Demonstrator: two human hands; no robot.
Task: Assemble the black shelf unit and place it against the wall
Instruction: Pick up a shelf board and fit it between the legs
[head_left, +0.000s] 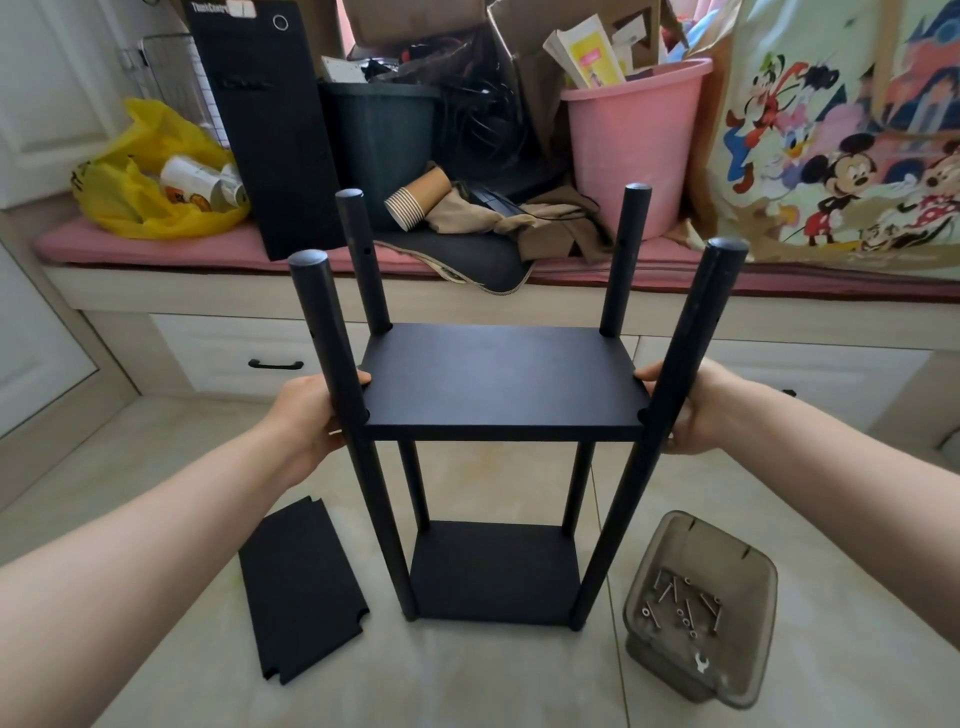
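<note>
White lettering at the top of the black computer tower (260, 130), which stands on the pink cushion (130, 244), reads "ThinkCentr"; a pale sticker (242, 8) covers its end. Print on the yellow plastic bag (150, 156), the paper cups (187, 182) inside it, and the yellow booklet (592, 60) in the pink bucket (634, 156) is too small to read.

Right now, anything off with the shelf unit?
Yes: one black panel lies loose on the floor left of the shelf unit, and its four posts stand bare above the upper shelf; top tier unfitted. Nothing looks damaged.
</note>
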